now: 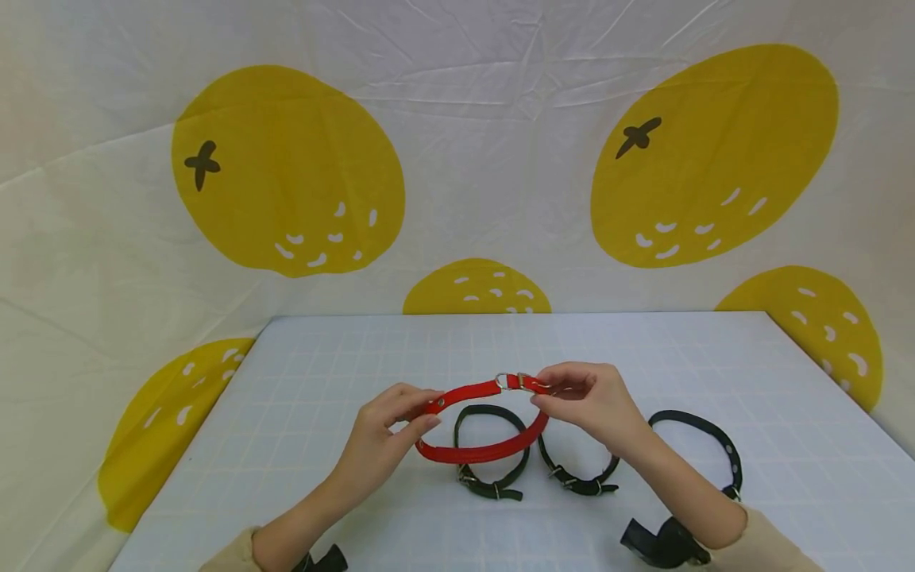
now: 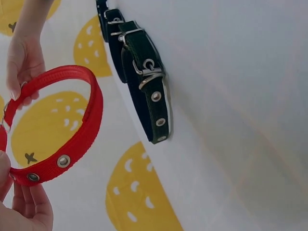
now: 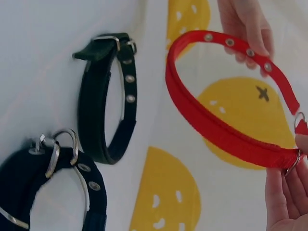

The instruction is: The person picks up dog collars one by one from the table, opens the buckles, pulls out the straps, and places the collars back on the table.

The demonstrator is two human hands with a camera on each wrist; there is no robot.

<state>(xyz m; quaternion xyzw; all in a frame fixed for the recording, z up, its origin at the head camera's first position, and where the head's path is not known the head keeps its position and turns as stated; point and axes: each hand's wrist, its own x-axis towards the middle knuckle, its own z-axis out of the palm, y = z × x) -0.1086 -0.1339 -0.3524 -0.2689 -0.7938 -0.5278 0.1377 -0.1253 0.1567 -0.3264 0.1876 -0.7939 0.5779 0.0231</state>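
Red, round fabric collar (image 1: 486,454) hung between left hand (image 1: 384,419) and right hand (image 1: 592,401), each pinching it closely; I judged light tension best.

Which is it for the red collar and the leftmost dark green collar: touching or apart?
Apart. The left wrist view shows it: a strip of patterned backdrop separates the red collar from the leftmost dark green collar.

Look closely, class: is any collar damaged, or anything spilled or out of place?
Nothing stands out: the left hand and right hand hold the red collar, three dark collars rest on the table, and no spill or damage shows, though the right forearm partly hides the rightmost.
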